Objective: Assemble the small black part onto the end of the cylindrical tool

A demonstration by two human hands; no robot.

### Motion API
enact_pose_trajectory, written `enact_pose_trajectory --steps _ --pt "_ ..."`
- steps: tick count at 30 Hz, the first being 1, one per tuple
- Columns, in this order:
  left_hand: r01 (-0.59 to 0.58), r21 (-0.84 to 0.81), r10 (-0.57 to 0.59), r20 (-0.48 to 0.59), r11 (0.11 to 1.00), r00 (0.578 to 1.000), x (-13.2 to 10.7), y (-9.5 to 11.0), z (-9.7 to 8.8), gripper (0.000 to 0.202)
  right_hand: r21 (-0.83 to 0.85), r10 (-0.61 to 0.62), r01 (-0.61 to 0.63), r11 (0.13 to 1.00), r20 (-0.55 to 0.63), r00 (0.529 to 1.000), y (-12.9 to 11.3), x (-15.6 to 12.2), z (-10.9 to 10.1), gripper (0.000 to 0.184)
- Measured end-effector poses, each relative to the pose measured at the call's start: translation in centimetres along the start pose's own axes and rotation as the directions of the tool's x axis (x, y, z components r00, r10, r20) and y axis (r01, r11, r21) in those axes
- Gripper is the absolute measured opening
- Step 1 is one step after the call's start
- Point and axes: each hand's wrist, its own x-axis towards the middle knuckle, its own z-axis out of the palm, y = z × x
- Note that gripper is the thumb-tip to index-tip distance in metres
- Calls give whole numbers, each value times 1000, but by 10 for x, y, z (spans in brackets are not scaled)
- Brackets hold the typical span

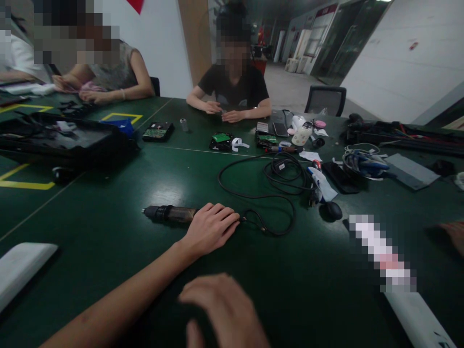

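Observation:
My left hand (213, 226) lies over the rear end of an electric screwdriver (177, 213), fingers curled round its body. The tool rests on the green table with its dark tip pointing left. From its back end a black cable (253, 196) runs right and loops into a coil. Nearer to me, at the bottom edge, my right hand (226, 309) hovers, somewhat blurred. Its fingers are bent and apart from the thumb, and nothing shows between them. Part of this hand is cut off by the frame.
A black tray-like housing (61, 140) with wires stands at left. White casings (25, 270) lie at both near sides. Circuit boards (221, 138), a cup (301, 134) and a phone (340, 177) lie farther back. Co-workers sit opposite; another person's hand (453, 235) shows at right.

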Motion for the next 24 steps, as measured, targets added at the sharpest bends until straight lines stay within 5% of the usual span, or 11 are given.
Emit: enact_pose_trajectory --steps 3,8,13,24 --pt "-10 2 10 11 1000 1000 0 0 0 21 -175 128 -147 974 -115 985 61 22 -25 27" --pt "-14 22 14 21 1000 1000 1 2 -4 21 -546 164 -144 825 -12 986 125 44 -42 25" --pt "-3 15 3 30 1000 1000 2 3 -4 22 -511 149 -148 847 -39 988 135 42 -32 6" --pt "-6 -5 6 43 1000 999 2 3 -5 20 -467 183 -149 872 28 983 138 37 -36 16"
